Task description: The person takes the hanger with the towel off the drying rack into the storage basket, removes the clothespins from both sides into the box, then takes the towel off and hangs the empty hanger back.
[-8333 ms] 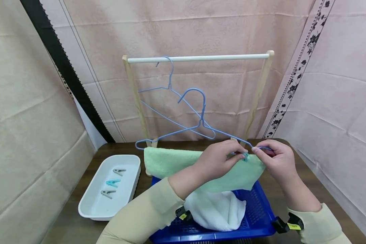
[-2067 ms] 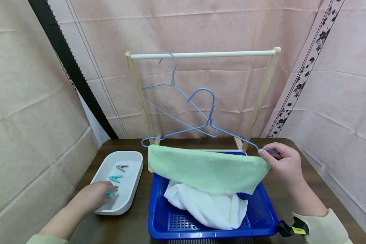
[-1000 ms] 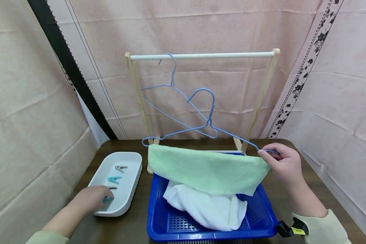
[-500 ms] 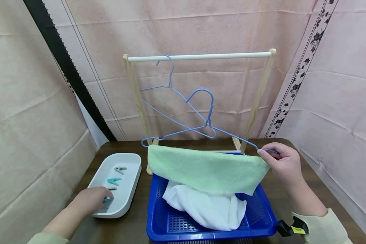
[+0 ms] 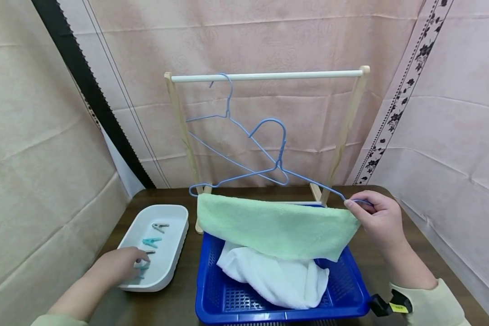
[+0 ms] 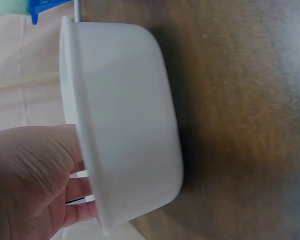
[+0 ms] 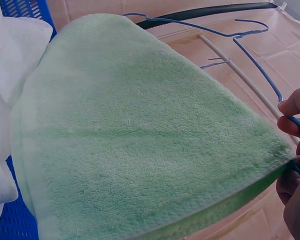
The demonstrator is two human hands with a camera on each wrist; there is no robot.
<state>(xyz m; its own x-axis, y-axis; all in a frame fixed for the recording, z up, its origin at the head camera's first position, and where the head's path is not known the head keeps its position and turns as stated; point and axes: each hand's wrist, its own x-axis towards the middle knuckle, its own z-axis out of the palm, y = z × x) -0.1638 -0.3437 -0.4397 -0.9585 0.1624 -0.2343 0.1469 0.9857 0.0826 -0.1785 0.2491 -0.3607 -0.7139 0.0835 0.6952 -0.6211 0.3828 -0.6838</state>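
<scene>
My right hand grips the right end of a blue wire hanger. Over the hanger's lower part hangs a folded light green towel, its edge close to my fingers in the right wrist view. At the left, my left hand reaches over the rim of a white tray, fingers inside it. Just below those fingers a teal clothespin shows, partly covered. Another teal clothespin and a grey clothespin lie farther back, with one more grey clothespin half hidden by the hand.
Beneath the green towel stands a blue basket holding a white towel. Behind is a rack with a white rod and wooden posts. A second blue hanger hangs on it at the left. Fabric walls surround the table.
My left hand left the green towel's right corner for the tray, where a teal clothespin now sits lower than before. Lately the hand drew slightly back from it. My right hand keeps its grip.
</scene>
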